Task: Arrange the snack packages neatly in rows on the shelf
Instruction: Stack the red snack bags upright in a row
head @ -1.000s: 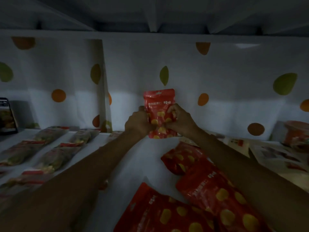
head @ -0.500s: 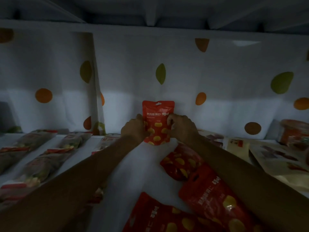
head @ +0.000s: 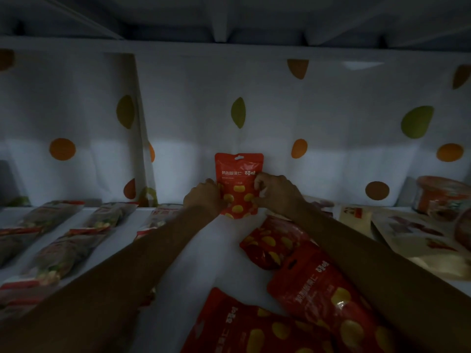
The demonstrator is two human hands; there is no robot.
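Note:
A red snack pouch with yellow dots (head: 238,184) stands upright against the back wall of the white shelf (head: 193,250). My left hand (head: 204,197) grips its left edge and my right hand (head: 276,192) grips its right edge. Three more red pouches of the same kind lie flat closer to me: one (head: 270,240) under my right forearm, one (head: 323,296) in front of it, and one (head: 244,327) at the bottom edge. The shelf is dim.
Rows of greenish snack bags (head: 66,250) lie flat on the left of the shelf. Pale flat packages (head: 418,230) and a red tub (head: 443,197) sit at the right. The back wall (head: 331,123) is white with orange and green spots.
Both hands have lowered the red pouch and set it upright against the back wall. My view has shifted slightly to the right.

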